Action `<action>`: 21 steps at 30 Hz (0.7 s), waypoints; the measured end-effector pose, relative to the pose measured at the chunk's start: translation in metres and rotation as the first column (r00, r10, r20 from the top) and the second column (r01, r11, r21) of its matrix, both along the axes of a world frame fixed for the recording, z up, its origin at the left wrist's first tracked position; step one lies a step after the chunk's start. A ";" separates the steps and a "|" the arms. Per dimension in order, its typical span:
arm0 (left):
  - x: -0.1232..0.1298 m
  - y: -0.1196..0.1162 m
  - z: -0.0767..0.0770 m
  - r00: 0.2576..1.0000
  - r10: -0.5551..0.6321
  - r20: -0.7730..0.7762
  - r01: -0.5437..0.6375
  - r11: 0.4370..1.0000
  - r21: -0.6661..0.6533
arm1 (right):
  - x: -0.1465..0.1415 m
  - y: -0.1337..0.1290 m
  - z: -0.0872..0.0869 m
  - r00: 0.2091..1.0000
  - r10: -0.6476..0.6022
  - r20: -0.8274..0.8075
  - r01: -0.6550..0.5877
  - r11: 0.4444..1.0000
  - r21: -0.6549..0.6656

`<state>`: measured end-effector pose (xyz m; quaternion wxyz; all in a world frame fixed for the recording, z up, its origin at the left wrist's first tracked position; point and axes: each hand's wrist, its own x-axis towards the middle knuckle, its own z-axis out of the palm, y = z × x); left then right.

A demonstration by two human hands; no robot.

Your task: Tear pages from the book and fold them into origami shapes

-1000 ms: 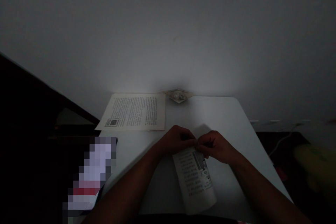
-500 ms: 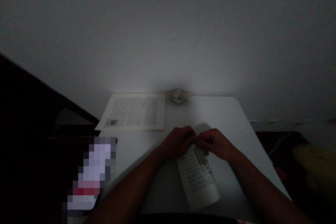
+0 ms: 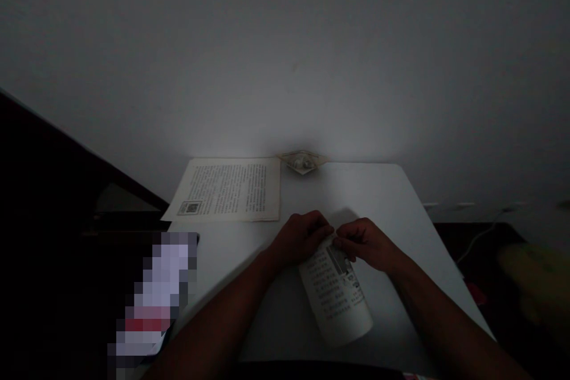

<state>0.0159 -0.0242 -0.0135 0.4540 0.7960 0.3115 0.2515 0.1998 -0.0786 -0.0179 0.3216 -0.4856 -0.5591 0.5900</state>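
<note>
A printed sheet of paper (image 3: 336,294), curved over into a roll or loose fold, lies slantwise on the white table between my forearms. At its far end my left hand (image 3: 307,237) is closed with thumb and fingers pinching the paper's edge. My right hand (image 3: 363,243) pinches the same end from the other side, its fingertips almost touching the left ones. The sheet's near end bulges and curls toward me. Dim light hides exactly how the edge is folded under the fingers.
A stack of printed pages (image 3: 227,190) lies at the table's back left. A small folded paper piece (image 3: 303,162) stands against the wall (image 3: 294,59). A phone with a blurred screen (image 3: 155,297) rests at the left edge of the white table (image 3: 378,190). A cable (image 3: 476,240) hangs at right.
Both hands keep their pinch at the paper's far end, the fingertips shifting slightly apart. The paper's near end has moved up a little.
</note>
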 end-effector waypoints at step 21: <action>-0.010 0.023 -0.003 0.911 0.368 0.185 -0.318 0.914 -0.251 | 0.026 0.004 -0.007 0.994 0.010 -0.104 -0.012 1.000 -0.011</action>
